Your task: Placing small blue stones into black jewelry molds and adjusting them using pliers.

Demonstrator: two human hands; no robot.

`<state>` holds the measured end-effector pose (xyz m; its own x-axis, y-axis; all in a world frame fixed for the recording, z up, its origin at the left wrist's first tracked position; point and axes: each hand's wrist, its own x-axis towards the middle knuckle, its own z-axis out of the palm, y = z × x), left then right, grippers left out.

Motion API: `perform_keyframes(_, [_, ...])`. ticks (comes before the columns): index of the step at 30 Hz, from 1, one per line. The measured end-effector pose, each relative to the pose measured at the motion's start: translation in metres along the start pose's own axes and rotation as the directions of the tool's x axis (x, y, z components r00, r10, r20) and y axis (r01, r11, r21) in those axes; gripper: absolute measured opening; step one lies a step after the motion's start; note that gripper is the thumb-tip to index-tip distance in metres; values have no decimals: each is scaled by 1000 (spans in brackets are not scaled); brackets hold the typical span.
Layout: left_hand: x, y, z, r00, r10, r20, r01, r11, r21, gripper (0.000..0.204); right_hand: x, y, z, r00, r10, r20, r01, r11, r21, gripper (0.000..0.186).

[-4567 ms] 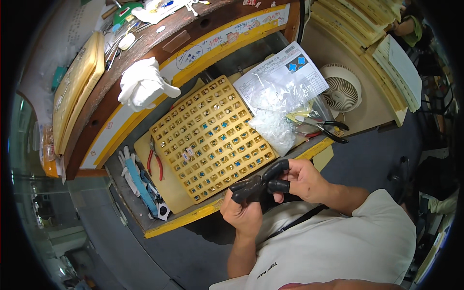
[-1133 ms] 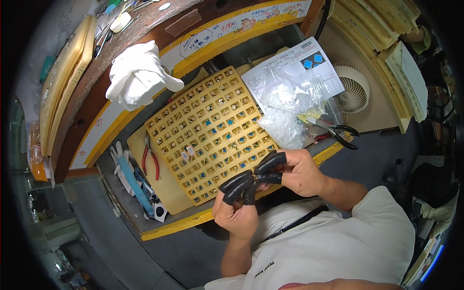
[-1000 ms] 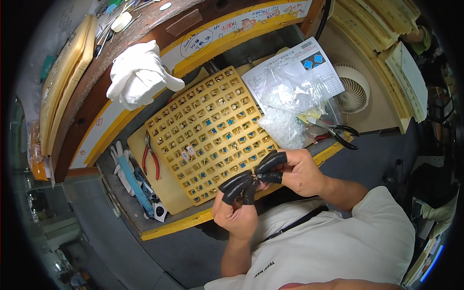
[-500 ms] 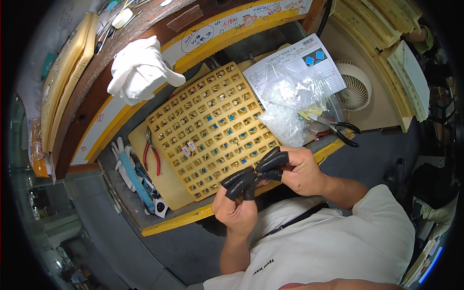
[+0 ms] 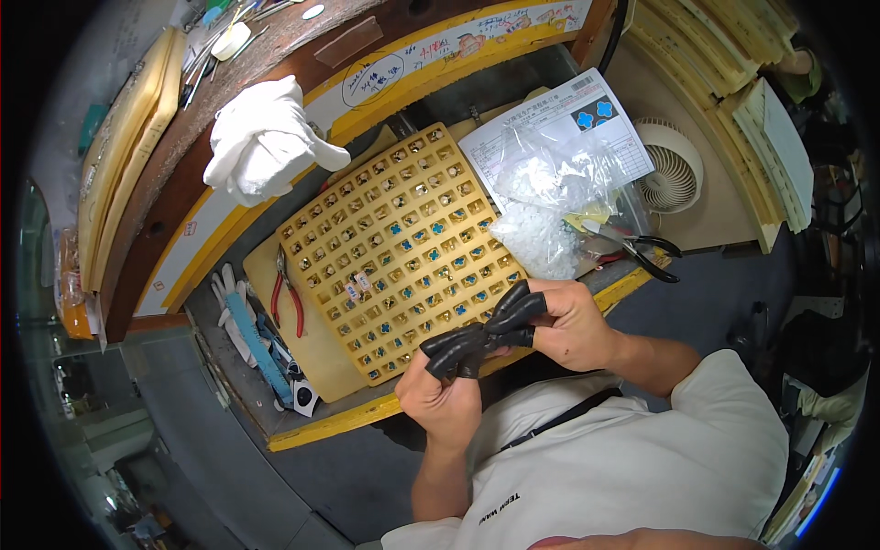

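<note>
Both hands are held close together just in front of the yellow tray (image 5: 394, 247), low over the edge of the surface (image 5: 302, 426). Black finger covers (image 5: 481, 330) are worn on the fingertips of the left hand (image 5: 445, 394) and the right hand (image 5: 559, 321). Something tiny seems to be pinched between the covered tips, but it cannot be made out. Both grips are clenched, tip to tip. Many of the tray's small holes are filled with blue and pale bits, while others look bare, so the filling is judged partly done. A clear bag (image 5: 550, 202) of small parts is seen beside the tray, with red pliers (image 5: 289, 293) on the other side
</note>
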<state>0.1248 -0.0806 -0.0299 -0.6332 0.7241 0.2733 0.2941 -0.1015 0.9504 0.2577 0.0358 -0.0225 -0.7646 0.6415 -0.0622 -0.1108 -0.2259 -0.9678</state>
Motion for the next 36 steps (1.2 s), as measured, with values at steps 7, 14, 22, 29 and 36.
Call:
perform_keyframes(7, [1, 4, -6, 996, -77, 46, 78, 997, -20, 21, 2, 3, -9, 997, 43, 68, -53, 986, 161, 24])
perform_keyframes(14, [3, -2, -3, 997, -73, 4, 74, 994, -79, 23, 4, -4, -9, 980, 180, 79, -194, 951, 241, 23])
perform_keyframes(22, [1, 2, -4, 998, -64, 29, 63, 998, 26, 22, 3, 2, -11, 991, 79, 106, -97, 980, 176, 16])
perform_keyframes(29, [0, 2, -1, 1000, -14, 5, 14, 1000, 11, 24, 12, 5, -19, 972, 131, 193, -185, 937, 295, 22])
perform_keyframes(36, [-7, 0, 6, 999, 37, 11, -37, 998, -53, 33, 14, -7, -21, 944, 249, 215, -308, 900, 307, 28])
